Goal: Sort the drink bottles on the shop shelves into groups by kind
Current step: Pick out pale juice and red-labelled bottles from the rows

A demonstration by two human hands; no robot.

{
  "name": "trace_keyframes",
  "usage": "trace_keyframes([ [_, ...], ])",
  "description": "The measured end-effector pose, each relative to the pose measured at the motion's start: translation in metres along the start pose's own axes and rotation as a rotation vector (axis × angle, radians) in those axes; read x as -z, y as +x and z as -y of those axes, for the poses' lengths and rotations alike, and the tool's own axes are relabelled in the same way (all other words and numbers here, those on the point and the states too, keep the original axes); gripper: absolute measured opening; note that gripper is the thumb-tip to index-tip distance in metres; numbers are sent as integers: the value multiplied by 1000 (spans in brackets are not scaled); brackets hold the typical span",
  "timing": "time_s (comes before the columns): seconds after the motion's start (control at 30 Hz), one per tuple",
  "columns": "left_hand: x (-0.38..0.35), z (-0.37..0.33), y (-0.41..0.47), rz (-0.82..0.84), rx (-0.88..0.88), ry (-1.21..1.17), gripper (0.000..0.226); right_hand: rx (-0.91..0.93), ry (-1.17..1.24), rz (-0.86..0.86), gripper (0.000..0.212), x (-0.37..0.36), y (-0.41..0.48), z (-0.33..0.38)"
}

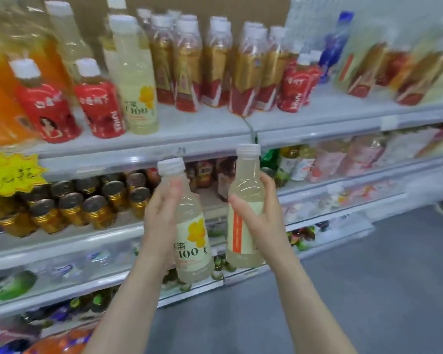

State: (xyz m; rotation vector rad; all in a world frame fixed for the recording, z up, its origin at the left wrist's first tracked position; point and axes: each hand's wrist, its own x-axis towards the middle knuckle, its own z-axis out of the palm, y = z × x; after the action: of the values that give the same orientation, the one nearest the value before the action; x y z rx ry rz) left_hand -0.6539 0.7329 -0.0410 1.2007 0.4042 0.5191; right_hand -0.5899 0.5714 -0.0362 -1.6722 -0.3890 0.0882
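My left hand [160, 221] grips a pale yellow lemon drink bottle [189, 238] with a white cap and a yellow fruit on its label. My right hand [260, 221] grips a second pale yellow bottle [243, 208], turned so an orange stripe on its label faces me. Both bottles are held upright and side by side in front of the second shelf. One matching lemon bottle [136, 80] stands on the top shelf [202, 143], between red-labelled bottles [97, 103] and gold-and-red tea bottles [215, 67].
Orange drink bottles [0, 98] fill the top shelf's left end, a blue bottle [335, 44] stands at the right. Gold cans [72, 205] crowd the second shelf under a yellow star price tag [10, 172]. Pink-labelled bottles [343, 159] sit right. Grey floor [368, 290] lies below right.
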Motion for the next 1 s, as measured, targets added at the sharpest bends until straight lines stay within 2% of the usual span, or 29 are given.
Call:
trace_keyframes([
  [0.17, -133, 37, -7, 217, 78, -27, 36, -45, -88, -250, 63, 128, 5, -17],
  [0.27, -195, 52, -4, 330, 101, -4, 45, -73, -122, -372, 61, 187, 12, -27],
  [0.33, -231, 62, 1, 383, 111, -6, 35, -80, -116, -439, 67, 220, 20, -33],
  [0.5, -316, 82, 24, 465, 107, 11, 30, -74, -118, -555, 72, 291, 57, -47],
  [0.73, -441, 100, 75, 537, 89, -8, 40, -57, -147, -627, 74, 388, 137, -60],
  [0.83, -496, 101, 97, 589, 70, -2, 46, -45, -147, -644, 66, 428, 170, -63],
  [1.0, -565, 107, 122, 614, 73, -60, 52, -53, -98, -700, 41, 491, 214, -73],
])
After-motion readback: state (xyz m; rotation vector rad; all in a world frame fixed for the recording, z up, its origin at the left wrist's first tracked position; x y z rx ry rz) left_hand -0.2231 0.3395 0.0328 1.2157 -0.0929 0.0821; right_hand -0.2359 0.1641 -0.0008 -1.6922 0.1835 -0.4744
